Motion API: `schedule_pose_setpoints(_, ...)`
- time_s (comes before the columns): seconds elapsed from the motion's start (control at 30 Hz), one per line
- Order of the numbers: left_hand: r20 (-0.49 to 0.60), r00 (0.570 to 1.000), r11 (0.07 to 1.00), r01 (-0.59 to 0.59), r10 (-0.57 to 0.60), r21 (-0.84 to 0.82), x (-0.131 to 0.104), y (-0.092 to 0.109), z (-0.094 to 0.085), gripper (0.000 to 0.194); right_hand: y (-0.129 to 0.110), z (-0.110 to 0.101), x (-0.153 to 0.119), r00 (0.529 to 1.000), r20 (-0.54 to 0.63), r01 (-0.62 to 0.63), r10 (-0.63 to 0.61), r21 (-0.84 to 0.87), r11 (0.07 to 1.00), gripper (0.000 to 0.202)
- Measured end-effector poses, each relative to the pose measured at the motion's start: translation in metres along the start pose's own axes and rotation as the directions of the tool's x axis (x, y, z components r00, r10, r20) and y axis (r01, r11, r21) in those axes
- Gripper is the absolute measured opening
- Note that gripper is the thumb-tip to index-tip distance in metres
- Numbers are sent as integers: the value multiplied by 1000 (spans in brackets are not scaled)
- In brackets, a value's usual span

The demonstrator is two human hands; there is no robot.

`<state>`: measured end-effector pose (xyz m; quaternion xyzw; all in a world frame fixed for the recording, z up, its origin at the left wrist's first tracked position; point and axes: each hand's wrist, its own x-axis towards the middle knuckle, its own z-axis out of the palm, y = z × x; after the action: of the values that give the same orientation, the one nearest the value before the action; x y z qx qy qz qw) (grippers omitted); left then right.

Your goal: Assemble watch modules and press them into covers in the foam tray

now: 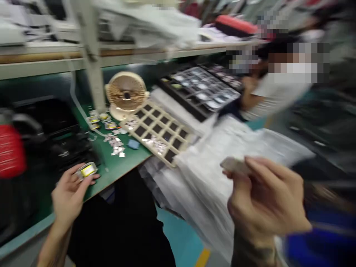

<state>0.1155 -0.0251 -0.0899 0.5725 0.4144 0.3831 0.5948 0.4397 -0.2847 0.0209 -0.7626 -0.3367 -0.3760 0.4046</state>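
Over the front edge of the green bench, my left hand (69, 193) is closed around a small silvery part with a yellow-bordered bright face (87, 170). My right hand (267, 196) is raised at the right and pinches a small flat greyish piece (236, 165) between thumb and forefinger; blur hides its exact kind. Several similar yellow-edged parts (110, 125) lie on the bench beyond my left hand. A scatter of small shiny pieces (116, 145) lies nearer, with a blue block (133, 144) beside it.
A compartmented beige tray (157, 128) overhangs the bench edge, holding some shiny pieces. Behind it stands a small fan (127, 92). White plastic sheeting (205, 163) covers the middle right. A co-worker's arm (275, 96) reaches toward a black tray (203, 89). A red object (11, 152) stands far left.
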Motion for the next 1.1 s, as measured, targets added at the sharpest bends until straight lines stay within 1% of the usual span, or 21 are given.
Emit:
schedule_pose_setpoints(0.03,2,1000,1000,6,-6,-30,1,1,2,54,-26,18,-12,999,22,-31,28,167,985,46)
schedule_pose_setpoints(0.07,4,1000,998,12,-12,-60,3,2,4,54,-50,37,-25,991,117,-93,61,292,952,46)
schedule_pose_setpoints(0.1,8,1000,996,16,-15,-90,6,2,5,54,-73,57,-37,969,243,-144,43,415,898,45)
schedule_pose_setpoints(0.13,13,1000,992,21,-20,-121,9,2,5,54,-93,77,-49,928,371,-195,-12,515,835,45)
schedule_pose_setpoints(0.17,24,999,988,28,-25,-152,10,2,5,53,-111,97,-60,874,475,-238,-97,594,768,44)
schedule_pose_setpoints(0.2,37,999,983,36,-30,-182,11,1,4,52,-127,116,-69,818,541,-271,-193,660,701,45)
schedule_pose_setpoints(0.23,52,998,977,40,-30,-209,11,0,4,52,-141,133,-76,769,574,-295,-281,709,640,45)
schedule_pose_setpoints(0.3,81,997,966,32,-11,-255,8,-3,3,52,-162,162,-85,699,582,-308,-415,770,559,45)
schedule_pose_setpoints(0.33,87,996,960,14,11,-279,7,-4,2,53,-170,172,-87,670,580,-306,-463,784,540,45)
schedule_pose_setpoints(0.4,76,995,946,-30,57,-322,6,-6,1,52,-181,187,-89,610,581,-297,-538,798,525,44)
schedule_pose_setpoints(0.47,38,998,939,-42,59,-342,7,-6,0,46,-184,194,-91,556,592,-305,-584,799,519,42)
schedule_pose_setpoints(0.5,24,999,941,-26,37,-337,8,-5,0,43,-184,195,-93,539,601,-317,-590,793,519,43)
schedule_pose_setpoints(0.53,20,1000,945,-1,8,-327,8,-4,0,41,-182,196,-94,530,616,-333,-583,783,525,44)
schedule_pose_setpoints(0.6,41,998,951,50,-40,-304,10,-2,0,40,-177,196,-96,534,660,-376,-529,745,551,47)
schedule_pose_setpoints(0.67,66,997,958,56,-39,-281,9,-1,0,41,-171,196,-96,536,703,-414,-467,701,580,45)
schedule_pose_setpoints(0.73,70,998,967,25,-8,-252,8,0,-1,42,-167,196,-93,509,723,-431,-466,683,589,36)
schedule_pose_setpoints(0.8,71,997,974,-2,19,-228,6,-1,-2,40,-165,196,-89,471,722,-439,-506,690,576,28)
schedule_pose_setpoints(0.87,81,996,976,-10,29,-218,6,-1,-3,36,-166,197,-89,450,725,-464,-522,689,557,23)
schedule_pose_setpoints(0.97,102,994,982,-16,36,-191,6,-2,-3,31,-168,196,-95,459,746,-520,-482,666,535,14)
schedule_pose_setpoints(1.03,98,993,985,-42,59,-169,5,-3,-2,28,-171,193,-102,482,757,-539,-441,653,533,11)
schedule_pose_setpoints(1.1,69,991,985,-101,112,-138,3,-5,-1,26,-173,189,-108,506,760,-531,-407,647,548,10)
